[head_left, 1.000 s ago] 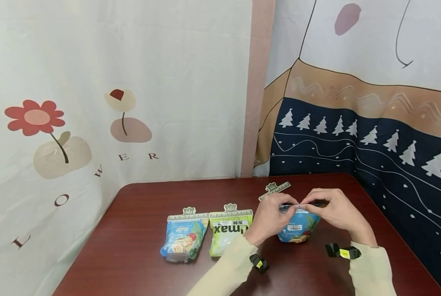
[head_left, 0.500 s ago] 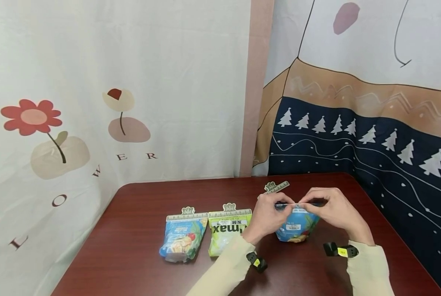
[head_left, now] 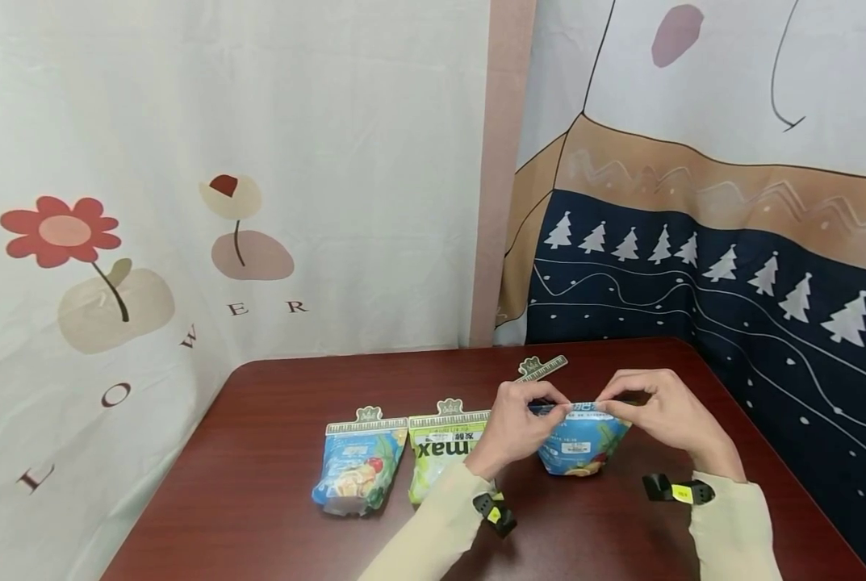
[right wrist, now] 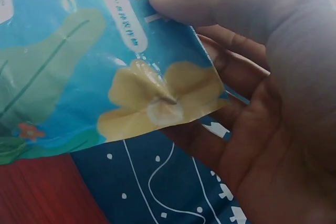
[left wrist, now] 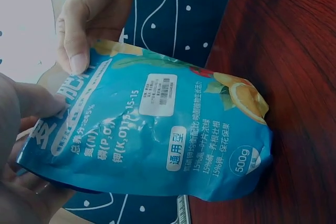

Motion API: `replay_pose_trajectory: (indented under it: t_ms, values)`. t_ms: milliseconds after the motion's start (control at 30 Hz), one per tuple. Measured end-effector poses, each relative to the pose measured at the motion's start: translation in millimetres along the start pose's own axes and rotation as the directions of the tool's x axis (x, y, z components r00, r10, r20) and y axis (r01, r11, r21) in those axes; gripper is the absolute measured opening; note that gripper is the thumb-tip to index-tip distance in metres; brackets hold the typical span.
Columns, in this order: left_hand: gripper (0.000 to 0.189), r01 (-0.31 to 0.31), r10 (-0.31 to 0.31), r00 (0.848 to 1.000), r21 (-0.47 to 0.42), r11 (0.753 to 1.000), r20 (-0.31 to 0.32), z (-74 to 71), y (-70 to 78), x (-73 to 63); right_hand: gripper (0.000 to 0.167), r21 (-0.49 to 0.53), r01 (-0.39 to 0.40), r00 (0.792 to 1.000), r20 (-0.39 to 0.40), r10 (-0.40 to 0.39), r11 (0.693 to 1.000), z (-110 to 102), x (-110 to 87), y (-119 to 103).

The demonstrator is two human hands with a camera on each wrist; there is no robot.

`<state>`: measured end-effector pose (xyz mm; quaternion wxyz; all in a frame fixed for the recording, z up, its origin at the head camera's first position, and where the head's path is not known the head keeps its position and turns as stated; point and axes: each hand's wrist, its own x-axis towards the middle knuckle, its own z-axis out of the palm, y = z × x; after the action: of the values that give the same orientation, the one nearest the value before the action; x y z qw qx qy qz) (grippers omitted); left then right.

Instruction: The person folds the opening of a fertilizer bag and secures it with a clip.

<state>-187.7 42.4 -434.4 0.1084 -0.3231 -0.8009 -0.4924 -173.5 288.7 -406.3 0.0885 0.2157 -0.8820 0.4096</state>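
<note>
A blue fertilizer bag (head_left: 576, 445) with printed fruit and leaves stands on the right part of the table. My left hand (head_left: 512, 424) pinches its top edge near the left corner, thumb on the printed front. At the other end of that edge, my right hand (head_left: 668, 411) pinches with thumb and fingers. Between the hands the top edge runs fairly straight. The left wrist view has the bag's front (left wrist: 142, 145) large, marked 500g, with the right hand (left wrist: 97, 14) beyond. Close up, the right thumb (right wrist: 210, 1) presses on the bag's upper corner.
On the dark red table (head_left: 273, 452), a gold bag clip (head_left: 541, 369) lies behind my left hand. To the left are a second blue bag (head_left: 360, 476) and a green bag (head_left: 433, 460), each with a clip on top. The left forearm partly covers the green bag. Printed curtains (head_left: 374, 202) hang behind.
My hands have moved apart along the bag's top edge, the left one going left and the right one slightly right. More of the printed top now shows between them.
</note>
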Motion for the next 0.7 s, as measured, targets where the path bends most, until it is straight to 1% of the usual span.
replay_pose_trajectory:
  t_ms: [133,233,333,433,533,700]
  values:
    - [0.006,0.008,-0.008,1.000,-0.015,1.000,-0.003,0.9,-2.3,-1.6,0.012,0.000,-0.009,1.000,0.009,0.009,1.000,0,-0.6,0]
    - [0.007,0.020,-0.020,1.000,-0.041,0.999,-0.003,-0.1,-4.9,-3.2,0.009,0.022,-0.038,0.999,0.034,0.037,0.999,-1,-1.0,2]
    - [0.006,0.048,-0.049,0.999,-0.082,0.995,-0.010,-2.1,-8.3,-5.4,0.005,0.040,-0.073,0.996,0.057,0.071,0.996,-2,-1.9,3]
    - [0.005,0.071,-0.074,0.997,-0.107,0.992,-0.025,-4.4,-11.0,-7.7,0.004,0.045,-0.100,0.993,0.059,0.098,0.994,-4,-3.5,4]
    - [0.004,0.064,-0.069,0.997,-0.118,0.991,-0.037,-5.5,-12.9,-8.8,0.003,0.039,-0.105,0.994,0.047,0.103,0.994,-6,-5.0,5]
    - [0.005,0.040,-0.047,0.998,-0.129,0.991,-0.049,-6.2,-13.2,-9.3,0.006,0.007,-0.078,0.997,0.016,0.077,0.997,-5,-5.2,6]
